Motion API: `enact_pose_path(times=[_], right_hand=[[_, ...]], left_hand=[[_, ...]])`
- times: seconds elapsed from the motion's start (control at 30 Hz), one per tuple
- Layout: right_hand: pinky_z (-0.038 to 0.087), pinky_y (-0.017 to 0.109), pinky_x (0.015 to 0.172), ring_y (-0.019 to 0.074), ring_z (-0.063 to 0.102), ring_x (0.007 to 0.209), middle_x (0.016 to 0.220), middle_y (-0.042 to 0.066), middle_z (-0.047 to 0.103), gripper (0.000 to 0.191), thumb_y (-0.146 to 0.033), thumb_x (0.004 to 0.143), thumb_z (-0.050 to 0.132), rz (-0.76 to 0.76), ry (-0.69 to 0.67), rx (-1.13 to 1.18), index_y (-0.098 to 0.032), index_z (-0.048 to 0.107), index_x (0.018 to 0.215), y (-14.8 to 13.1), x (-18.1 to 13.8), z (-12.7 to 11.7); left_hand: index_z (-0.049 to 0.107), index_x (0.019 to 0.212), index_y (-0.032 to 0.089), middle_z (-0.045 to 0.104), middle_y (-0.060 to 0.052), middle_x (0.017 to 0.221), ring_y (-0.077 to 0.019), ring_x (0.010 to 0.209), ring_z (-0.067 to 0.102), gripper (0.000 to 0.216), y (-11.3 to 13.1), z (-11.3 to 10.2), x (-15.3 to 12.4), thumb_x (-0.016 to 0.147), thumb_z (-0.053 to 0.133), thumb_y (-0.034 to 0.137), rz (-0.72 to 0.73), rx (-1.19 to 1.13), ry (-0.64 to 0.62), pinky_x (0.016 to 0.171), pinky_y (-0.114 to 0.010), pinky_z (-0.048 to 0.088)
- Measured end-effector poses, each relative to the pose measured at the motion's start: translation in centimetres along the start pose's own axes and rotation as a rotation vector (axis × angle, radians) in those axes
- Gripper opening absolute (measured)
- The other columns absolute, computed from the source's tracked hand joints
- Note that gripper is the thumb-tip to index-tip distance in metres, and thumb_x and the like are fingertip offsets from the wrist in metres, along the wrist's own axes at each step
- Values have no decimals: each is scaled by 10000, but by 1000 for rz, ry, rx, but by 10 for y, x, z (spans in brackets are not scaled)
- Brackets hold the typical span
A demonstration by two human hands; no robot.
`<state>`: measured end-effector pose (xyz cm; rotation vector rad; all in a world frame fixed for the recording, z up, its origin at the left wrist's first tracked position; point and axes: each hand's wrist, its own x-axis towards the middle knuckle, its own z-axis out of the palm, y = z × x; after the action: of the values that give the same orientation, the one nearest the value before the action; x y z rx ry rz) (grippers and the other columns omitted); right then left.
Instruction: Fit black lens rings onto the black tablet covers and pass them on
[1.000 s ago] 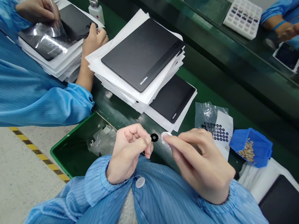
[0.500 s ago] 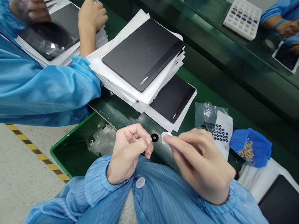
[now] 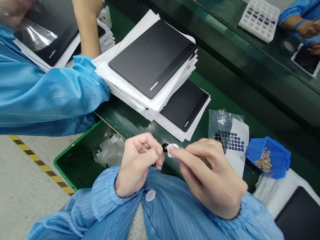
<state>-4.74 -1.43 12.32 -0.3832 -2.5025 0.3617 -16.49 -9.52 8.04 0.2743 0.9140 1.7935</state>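
Left hand [image 3: 136,165]: thumb and forefinger pinched together, black ring [image 3: 164,148] held at the tips.
Right hand [image 3: 215,174]: fingertips narrow, gripping a small white pad [image 3: 172,150].
Ring position: between both hands; pad overlaps its right side in view, contact cannot be told.
Sheet [image 3: 240,127]: white, bearing rows of black circles [image 3: 237,142], beyond right hand.
Blue bin [image 3: 282,159]: right of sheet, tan pieces [image 3: 264,160] inside.
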Motion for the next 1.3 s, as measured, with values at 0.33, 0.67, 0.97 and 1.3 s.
enact_pose_path(times=[0.33,0.67,0.97,1.3], right_hand=[[435,317,607,147,515,682,730,53,582,199,-2,818,496,-47,-69,72,-94,626,936,-2,2,1],[447,296,610,146,547,683,712,44,584,205,-5,812,512,17,-23,21,-141,633,907,-1,-3,-3],[461,301,598,145,548,678,722,47,592,201,-30,825,513,16,3,-2,-163,631,920,1,-2,-2],[472,303,604,142,539,674,712,50,592,182,-20,813,542,6,20,-20,-147,637,901,1,-1,-2]], left_hand=[[560,547,140,538,33,449,-62,414,479,142,1,1,1,680,605,118,-20,5,16,413,-151,386],[531,546,144,519,37,444,-62,413,461,181,0,1,2,701,625,155,-7,-1,9,431,-163,370],[523,544,146,512,34,443,-66,414,454,187,0,0,2,696,631,166,-2,7,13,427,-168,355],[535,551,143,519,33,453,-64,421,458,175,1,-1,0,705,619,148,13,-2,1,428,-164,354]])
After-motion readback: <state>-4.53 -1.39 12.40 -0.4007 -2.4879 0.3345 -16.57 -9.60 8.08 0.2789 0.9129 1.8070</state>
